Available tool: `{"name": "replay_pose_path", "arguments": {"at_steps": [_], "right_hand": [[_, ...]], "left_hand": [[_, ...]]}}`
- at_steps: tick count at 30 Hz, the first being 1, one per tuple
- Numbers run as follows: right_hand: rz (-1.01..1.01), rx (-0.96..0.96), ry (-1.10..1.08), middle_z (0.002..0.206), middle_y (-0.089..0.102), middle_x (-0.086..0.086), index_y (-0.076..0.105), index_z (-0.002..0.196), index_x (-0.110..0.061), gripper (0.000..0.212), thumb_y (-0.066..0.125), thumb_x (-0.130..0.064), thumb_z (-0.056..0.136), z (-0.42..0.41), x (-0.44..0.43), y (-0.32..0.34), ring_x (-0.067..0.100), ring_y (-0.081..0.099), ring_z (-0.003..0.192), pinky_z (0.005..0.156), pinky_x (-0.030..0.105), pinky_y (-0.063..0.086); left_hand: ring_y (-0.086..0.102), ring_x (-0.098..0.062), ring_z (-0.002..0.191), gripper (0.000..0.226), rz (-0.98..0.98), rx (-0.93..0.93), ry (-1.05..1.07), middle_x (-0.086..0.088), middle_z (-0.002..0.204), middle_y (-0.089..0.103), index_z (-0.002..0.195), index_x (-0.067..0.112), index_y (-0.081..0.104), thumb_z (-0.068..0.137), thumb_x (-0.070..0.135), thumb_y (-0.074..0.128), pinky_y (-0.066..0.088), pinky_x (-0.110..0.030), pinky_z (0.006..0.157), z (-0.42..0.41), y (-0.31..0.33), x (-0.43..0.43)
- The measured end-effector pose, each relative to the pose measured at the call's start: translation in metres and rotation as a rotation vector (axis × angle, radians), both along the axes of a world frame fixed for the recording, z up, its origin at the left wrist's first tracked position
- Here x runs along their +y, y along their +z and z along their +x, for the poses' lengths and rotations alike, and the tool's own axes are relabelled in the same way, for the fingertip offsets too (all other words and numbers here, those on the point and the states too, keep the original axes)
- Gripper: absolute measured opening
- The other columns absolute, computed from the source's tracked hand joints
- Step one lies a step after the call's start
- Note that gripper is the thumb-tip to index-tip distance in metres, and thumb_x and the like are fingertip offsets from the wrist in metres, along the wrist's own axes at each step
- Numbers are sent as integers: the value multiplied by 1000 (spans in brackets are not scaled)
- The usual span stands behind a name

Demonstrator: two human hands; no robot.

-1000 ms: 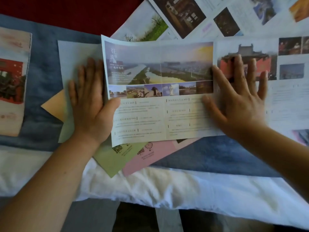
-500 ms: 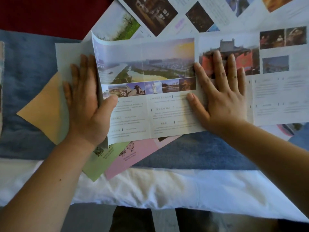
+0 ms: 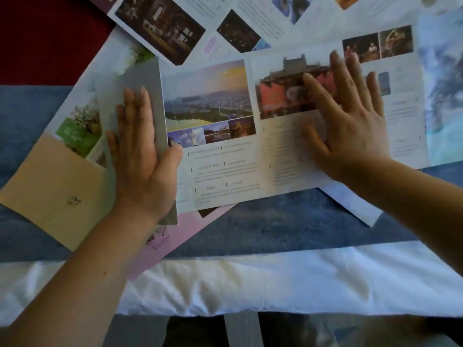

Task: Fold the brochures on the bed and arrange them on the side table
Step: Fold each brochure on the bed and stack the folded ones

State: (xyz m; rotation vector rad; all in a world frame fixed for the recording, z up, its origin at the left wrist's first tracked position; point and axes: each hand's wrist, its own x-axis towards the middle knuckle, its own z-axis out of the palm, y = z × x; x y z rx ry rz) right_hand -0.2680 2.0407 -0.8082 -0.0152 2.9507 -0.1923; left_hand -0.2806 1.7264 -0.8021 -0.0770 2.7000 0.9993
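A brochure [image 3: 225, 156] is spread open on the bed [image 3: 288, 226], across a blue blanket near the front edge, where a white sheet [image 3: 250, 284] is seen below it. Its left flap [image 3: 140, 78] is turned over onto the printed face, so that a plain grey back is shown. The left hand [image 3: 142, 156] is laid flat on this flap, fingers straight and close together, nothing being grasped; the thumb is rested on the printed face just beside the flap's edge. The right hand [image 3: 348, 121] is laid flat on the right part of the brochure, over a red building photo, fingers straight and spread, released; it is blurred, so finer detail cannot be told. A tan paper [image 3: 50, 191] and a pink paper [image 3: 175, 231] are partly covered by the brochure at lower left. A leaflet with green photos [image 3: 80, 126] is tucked under the flap. More brochures [image 3: 160, 23] are overlapped along the top, and a dark red cloth [image 3: 37, 33] is seen at upper left.
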Motion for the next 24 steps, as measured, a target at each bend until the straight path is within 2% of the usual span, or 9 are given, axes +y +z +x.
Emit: {"name": "replay_pose_path", "arguments": {"at_steps": [4, 9, 15, 20, 24], "right_hand": [[6, -3, -65, 174, -2, 7, 10, 166, -37, 68, 18, -65, 105, 7, 27, -10, 32, -7, 160, 129, 50, -5], [17, -19, -71, 174, -9, 8, -1, 165, -37, 73, 16, -70, 103, 9, 17, -17, 34, -10, 159, 128, 55, -4], [-4, -28, -111, 173, -11, 9, -2, 165, -36, 74, 18, -70, 103, 17, 3, -20, 34, -13, 159, 128, 55, -4], [-37, 2, -132, 174, -5, 10, 6, 166, -35, 70, 21, -65, 105, 24, -3, -20, 34, -8, 160, 128, 55, -2], [-42, 5, -153, 174, -5, 10, 7, 166, -34, 69, 22, -64, 105, 26, -9, -20, 35, -8, 160, 128, 54, -3]], "left_hand": [[-6, -15, 159, 83, 33, 13, -21, 2, 173, -3, 165, 25, 6, 89, 41, 37, -6, -54, 126, -6, 1, 24], [-8, -23, 159, 83, -24, 57, -77, -4, 173, -4, 165, 21, 6, 91, 42, 36, -8, -50, 127, -9, 3, 62], [-7, -27, 159, 81, -240, 86, -180, -5, 173, -2, 164, 25, 3, 92, 41, 34, -7, -57, 125, -4, -1, 102], [-14, -30, 158, 77, -377, 32, -216, -4, 172, -12, 164, 28, -6, 96, 40, 28, -10, -62, 123, -5, -20, 117], [-7, -39, 157, 77, -536, 108, -278, -13, 172, -7, 165, 20, -2, 98, 43, 27, -1, -68, 121, -2, -31, 116]]}}
